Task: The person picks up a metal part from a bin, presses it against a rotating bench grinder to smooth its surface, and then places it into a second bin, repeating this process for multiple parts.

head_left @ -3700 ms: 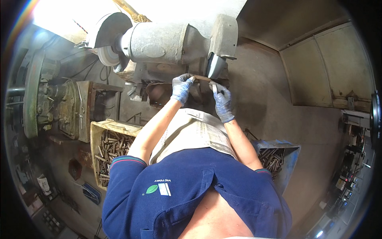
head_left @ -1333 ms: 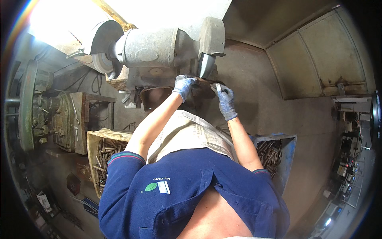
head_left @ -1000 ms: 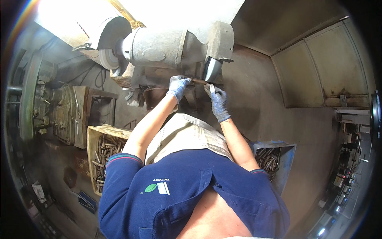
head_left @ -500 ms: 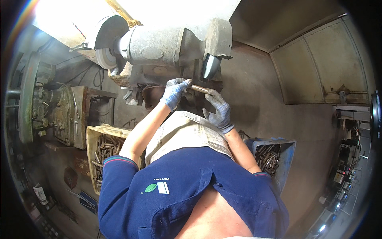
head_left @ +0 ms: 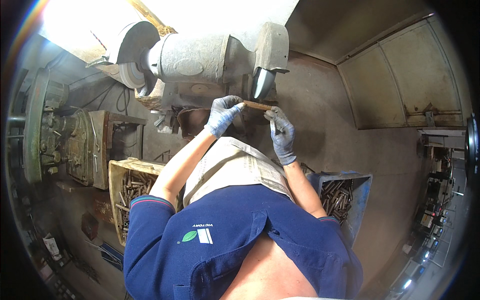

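I held the rod (head_left: 257, 105) with both hands, just below the right wheel (head_left: 262, 83) of the grinder (head_left: 200, 57). My left hand (head_left: 222, 114) in its blue glove pinched the left end of the rod between the fingertips. My right hand (head_left: 281, 134) closed its fingertips on the right end. The rod lay almost level between them, brown and short.

Half a second before, the rod was lower and more tilted, away from the wheel, and my hands were closer to my body. Now I had lifted it again, so it stood just beside the lower edge of the wheel. I could not tell if it really touched the stone. I judged that I had stopped to check the piece and was bringing it back for one more pass.

On my lap was a sheet of newspaper (head_left: 235, 167). The yellow crate (head_left: 117, 172) with rods stood at my left, and the blue crate (head_left: 361, 192) with similar pieces at my right. The left wheel (head_left: 131, 74) of the grinder was free.
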Tool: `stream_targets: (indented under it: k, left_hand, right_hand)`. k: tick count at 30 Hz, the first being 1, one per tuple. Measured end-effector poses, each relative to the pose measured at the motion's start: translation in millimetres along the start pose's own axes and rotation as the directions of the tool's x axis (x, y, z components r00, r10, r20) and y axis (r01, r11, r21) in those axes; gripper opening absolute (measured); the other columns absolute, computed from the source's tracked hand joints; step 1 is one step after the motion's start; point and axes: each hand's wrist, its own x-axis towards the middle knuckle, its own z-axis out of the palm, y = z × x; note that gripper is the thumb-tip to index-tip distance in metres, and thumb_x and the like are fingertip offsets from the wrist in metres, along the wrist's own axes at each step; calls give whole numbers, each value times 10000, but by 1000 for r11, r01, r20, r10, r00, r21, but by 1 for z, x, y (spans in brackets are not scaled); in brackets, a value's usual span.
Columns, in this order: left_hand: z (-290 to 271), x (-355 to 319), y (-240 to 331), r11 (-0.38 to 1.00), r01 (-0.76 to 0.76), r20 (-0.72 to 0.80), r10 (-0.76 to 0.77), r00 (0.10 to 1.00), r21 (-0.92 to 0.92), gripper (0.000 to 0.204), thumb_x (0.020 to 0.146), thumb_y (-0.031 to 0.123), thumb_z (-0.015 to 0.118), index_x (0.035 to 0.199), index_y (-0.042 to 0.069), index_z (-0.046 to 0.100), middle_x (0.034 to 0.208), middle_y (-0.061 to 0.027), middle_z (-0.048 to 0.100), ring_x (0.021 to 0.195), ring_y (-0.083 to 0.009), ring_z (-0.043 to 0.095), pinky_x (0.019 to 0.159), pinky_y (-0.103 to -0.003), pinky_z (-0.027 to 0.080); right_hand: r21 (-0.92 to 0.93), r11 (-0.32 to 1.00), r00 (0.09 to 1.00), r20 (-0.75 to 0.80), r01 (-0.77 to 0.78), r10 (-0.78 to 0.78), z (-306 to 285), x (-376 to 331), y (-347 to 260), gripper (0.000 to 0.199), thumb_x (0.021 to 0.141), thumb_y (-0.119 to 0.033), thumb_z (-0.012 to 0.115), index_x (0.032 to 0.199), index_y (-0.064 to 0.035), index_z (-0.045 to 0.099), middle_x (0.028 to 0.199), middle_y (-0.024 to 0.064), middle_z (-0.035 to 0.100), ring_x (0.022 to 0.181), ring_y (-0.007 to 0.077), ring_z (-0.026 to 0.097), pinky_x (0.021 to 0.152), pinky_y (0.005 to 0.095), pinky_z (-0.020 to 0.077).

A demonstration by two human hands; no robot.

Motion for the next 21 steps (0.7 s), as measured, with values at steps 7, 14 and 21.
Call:
stream_targets:
  k: [7,14,21]
  left_hand:
    - [14,23,-38,988,72,-14,-75,997,-138,99,836,20,616,915,-34,642,807,-58,653,708,-107,593,644,-243,511]
    - [37,31,-46,958,131,-71,-154,986,-256,89,847,39,608,879,-36,644,789,-76,658,683,-148,629,645,-255,512]
    - [13,26,-28,983,184,-214,-184,959,-19,82,835,25,611,873,-32,655,776,-54,658,658,-104,592,621,-229,478]
  right_hand:
    - [68,987,989,-8,-144,145,-10,4,23,163,839,-3,588,979,-11,672,1012,115,647,962,182,603,877,286,456]
    - [153,943,953,-17,-295,301,-21,8,42,136,867,-45,576,962,-4,664,946,85,660,883,146,605,806,275,473]
    - [188,909,925,-4,-373,381,13,11,50,132,861,-95,615,941,-16,682,907,69,686,854,121,615,788,267,474]
